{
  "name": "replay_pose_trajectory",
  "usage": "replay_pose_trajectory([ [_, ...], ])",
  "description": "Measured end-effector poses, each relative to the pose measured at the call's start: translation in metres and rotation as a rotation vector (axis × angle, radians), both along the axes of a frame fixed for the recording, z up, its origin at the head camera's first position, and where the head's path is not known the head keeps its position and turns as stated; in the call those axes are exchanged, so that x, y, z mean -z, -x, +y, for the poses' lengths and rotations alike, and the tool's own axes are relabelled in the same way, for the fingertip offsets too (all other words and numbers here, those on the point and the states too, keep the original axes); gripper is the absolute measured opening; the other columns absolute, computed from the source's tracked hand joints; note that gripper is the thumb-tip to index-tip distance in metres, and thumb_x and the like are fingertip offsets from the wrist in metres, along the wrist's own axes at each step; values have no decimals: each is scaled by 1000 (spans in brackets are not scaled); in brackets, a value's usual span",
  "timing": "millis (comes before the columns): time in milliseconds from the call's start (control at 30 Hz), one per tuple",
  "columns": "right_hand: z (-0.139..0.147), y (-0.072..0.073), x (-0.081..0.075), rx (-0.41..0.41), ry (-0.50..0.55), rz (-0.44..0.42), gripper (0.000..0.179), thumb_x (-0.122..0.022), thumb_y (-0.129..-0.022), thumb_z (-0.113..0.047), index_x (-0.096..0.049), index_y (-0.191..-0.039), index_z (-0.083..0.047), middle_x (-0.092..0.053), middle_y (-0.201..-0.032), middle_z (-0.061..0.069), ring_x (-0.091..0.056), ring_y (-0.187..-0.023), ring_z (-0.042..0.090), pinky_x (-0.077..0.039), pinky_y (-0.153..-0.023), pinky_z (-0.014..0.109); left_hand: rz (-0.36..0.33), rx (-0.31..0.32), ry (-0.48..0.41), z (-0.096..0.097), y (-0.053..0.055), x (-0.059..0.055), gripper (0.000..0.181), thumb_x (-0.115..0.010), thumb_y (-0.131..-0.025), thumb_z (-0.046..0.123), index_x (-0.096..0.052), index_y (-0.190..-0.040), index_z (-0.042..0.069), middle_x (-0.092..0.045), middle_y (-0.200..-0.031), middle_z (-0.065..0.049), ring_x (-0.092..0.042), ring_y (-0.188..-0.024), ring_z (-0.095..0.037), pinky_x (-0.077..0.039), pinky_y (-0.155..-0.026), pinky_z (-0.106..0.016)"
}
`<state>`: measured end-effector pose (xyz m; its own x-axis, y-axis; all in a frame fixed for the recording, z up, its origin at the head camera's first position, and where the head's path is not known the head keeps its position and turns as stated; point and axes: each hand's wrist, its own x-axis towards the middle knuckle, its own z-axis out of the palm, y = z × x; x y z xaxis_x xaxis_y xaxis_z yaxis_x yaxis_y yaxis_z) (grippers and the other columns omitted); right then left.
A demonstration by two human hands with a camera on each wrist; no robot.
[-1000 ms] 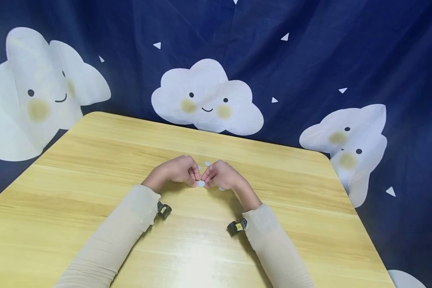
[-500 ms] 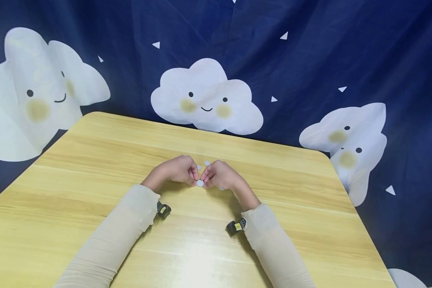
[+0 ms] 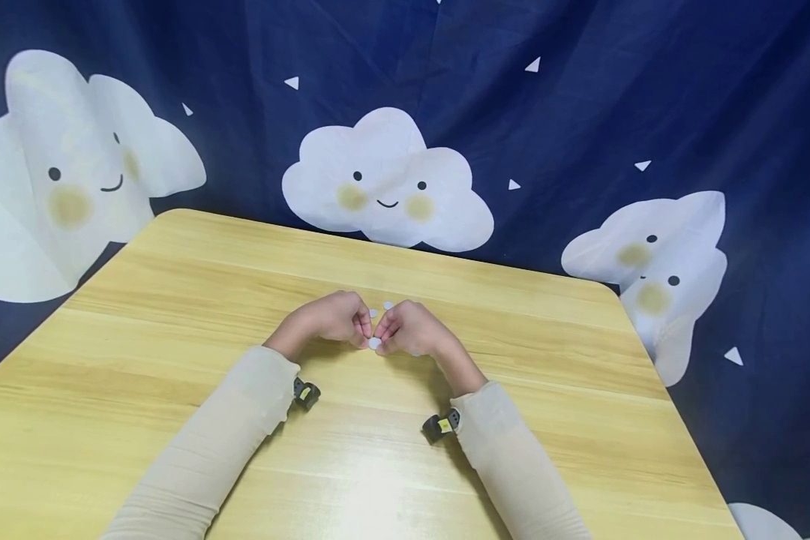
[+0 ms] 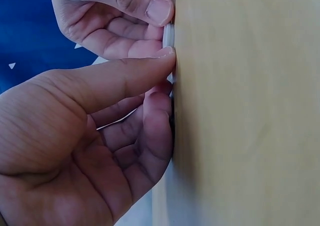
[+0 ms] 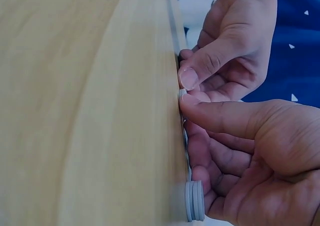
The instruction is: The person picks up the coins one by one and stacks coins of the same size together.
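Between the two hands, low on the tabletop, lies a small white disc (image 3: pixel 374 343). My left hand (image 3: pixel 337 318) holds its left side with a bent thumb and fingers. From the opposite side my right hand (image 3: pixel 415 328) holds it too, fingertips close to the left ones. Seen edge-on in the left wrist view, the pale disc (image 4: pixel 169 35) shows between both thumbs and appears layered; how many pieces it has I cannot tell. Its edge (image 5: pixel 182 93) is mostly covered by the thumbs in the right wrist view. Beside the right hand's lower fingers stands a short stack of similar discs (image 5: pixel 194 201).
Two more white discs, a farther one (image 3: pixel 388 305) and a nearer one (image 3: pixel 373 313), lie just beyond the hands. Another disc (image 3: pixel 415 354) is partly hidden under the right hand. The wooden table (image 3: pixel 513 352) ends at a dark blue cloud-print curtain (image 3: pixel 553 135).
The right fingertips have shifted slightly left, narrowing the gap around the white disc. The disc has moved a little left; the left hand stays almost still.
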<state>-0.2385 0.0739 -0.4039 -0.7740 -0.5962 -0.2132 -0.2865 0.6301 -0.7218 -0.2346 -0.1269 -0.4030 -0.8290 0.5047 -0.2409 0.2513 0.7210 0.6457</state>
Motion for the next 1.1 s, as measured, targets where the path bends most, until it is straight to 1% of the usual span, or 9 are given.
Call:
replay_pose_trajectory([
  [167,-1,0,0,0,-15,7,15,-86,-80,-2,-74,-90,-5,-71,-81,1,-66,-78,13,-54,-73,24,28,1,-7,-5,2,0,9,-83,-84,8,-74,-86,10,-68,-79,0,-59,-75,-13,-50,-73,-28],
  [300,-2,0,0,-3,-27,8,14,-85,-81,-3,-74,-90,-5,-71,-82,1,-66,-79,14,-54,-75,25,74,-34,-30,-11,5,4,8,-81,-85,5,-74,-87,9,-69,-78,0,-60,-73,-13,-50,-71,-28],
  [400,-3,0,0,-8,-31,9,13,-85,-82,-3,-74,-89,-6,-71,-82,0,-65,-79,14,-54,-75,25,92,-62,-65,-14,8,5,8,-78,-85,2,-73,-90,7,-69,-79,-1,-60,-72,-13,-50,-69,-28],
  [533,-3,0,0,-10,-27,9,13,-85,-82,-3,-74,-88,-7,-71,-81,0,-65,-78,14,-54,-74,25,98,-78,-90,-16,13,6,8,-76,-87,0,-73,-92,5,-69,-81,-2,-60,-74,-15,-50,-70,-28],
  [733,-2,0,-1,7,-25,3,13,-85,-82,-4,-74,-89,-6,-71,-81,0,-65,-78,14,-53,-74,25,108,-81,-65,-12,23,6,9,-78,-87,4,-73,-94,6,-68,-82,-3,-60,-77,-16,-50,-76,-31],
  [800,-2,0,-1,10,-29,3,14,-85,-82,-4,-74,-89,-6,-71,-82,0,-65,-78,14,-53,-74,25,104,-84,-55,-11,26,4,9,-78,-88,4,-72,-95,6,-68,-82,-3,-60,-76,-16,-50,-75,-31],
  [967,-1,1,-1,10,-32,9,14,-86,-81,-5,-74,-89,-7,-71,-81,0,-65,-78,14,-53,-75,25,81,-75,-54,-8,33,3,11,-77,-86,2,-72,-95,5,-68,-84,-5,-60,-76,-17,-51,-72,-29],
  [1100,0,1,0,5,-29,16,14,-86,-81,-5,-74,-88,-7,-71,-81,-1,-65,-78,13,-53,-76,25,79,-49,-53,-6,40,4,12,-77,-84,4,-73,-96,6,-69,-84,-3,-61,-79,-16,-51,-77,-30],
])
